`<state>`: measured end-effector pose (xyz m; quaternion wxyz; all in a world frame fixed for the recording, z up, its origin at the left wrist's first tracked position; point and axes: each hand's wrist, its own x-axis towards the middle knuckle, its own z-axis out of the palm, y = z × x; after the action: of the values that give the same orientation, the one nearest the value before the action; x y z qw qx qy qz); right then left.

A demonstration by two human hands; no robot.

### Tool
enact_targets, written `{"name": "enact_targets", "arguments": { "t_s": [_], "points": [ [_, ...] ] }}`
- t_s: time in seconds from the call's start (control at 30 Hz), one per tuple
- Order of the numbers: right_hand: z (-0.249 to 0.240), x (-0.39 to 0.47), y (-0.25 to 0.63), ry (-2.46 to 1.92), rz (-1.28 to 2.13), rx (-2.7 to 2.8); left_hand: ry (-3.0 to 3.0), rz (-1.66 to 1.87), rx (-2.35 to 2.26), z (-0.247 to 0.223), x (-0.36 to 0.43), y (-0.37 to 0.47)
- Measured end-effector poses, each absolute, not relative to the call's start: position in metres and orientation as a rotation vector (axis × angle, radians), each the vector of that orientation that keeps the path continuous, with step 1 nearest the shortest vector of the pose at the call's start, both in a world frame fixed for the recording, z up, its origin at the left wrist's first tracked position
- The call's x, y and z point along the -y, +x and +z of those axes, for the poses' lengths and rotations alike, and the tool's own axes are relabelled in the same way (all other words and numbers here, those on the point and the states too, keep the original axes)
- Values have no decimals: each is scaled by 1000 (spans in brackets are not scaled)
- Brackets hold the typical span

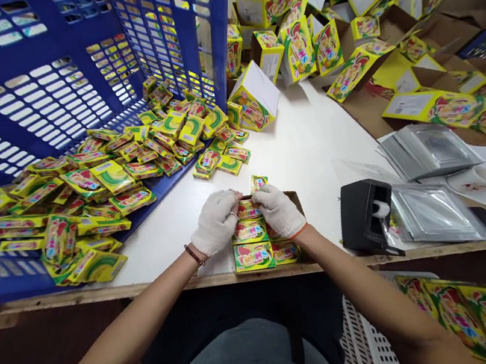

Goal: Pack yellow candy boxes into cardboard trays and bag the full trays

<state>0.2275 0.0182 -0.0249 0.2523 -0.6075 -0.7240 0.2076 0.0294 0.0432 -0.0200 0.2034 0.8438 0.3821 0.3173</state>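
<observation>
White knitted gloves cover both hands. In front of me lies an open carton [295, 201] with small yellow-green TWINS boxes [254, 256] in rows inside it. At its far left part, my left hand [216, 224] is closed at the left end of a small TWINS box [248, 210]. My right hand [280, 211] pinches the same box from the right, its palm covering part of the carton. The fingertips are partly hidden. Just beyond the carton, another small box [259, 182] lies on the white table [304, 136].
A blue crate [48, 71] on its side spills a heap of small boxes [109, 174] at left. Empty display cartons [298, 49] pile up at the back right. A black tape dispenser [364, 215] and clear plastic packs [434, 211] sit at right. More cartons [476, 305] stand below the edge.
</observation>
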Motion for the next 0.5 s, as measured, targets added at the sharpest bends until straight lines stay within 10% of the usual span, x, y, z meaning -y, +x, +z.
{"name": "enact_targets", "arguments": {
  "t_s": [0.2,0.5],
  "points": [
    [-35,-3,219,-1645,614,2114,2800,423,-1021,-9,-35,37],
    [-55,39,200,-1926,960,1405,1825,761,-1218,-44,-45,22]
  ]
}}
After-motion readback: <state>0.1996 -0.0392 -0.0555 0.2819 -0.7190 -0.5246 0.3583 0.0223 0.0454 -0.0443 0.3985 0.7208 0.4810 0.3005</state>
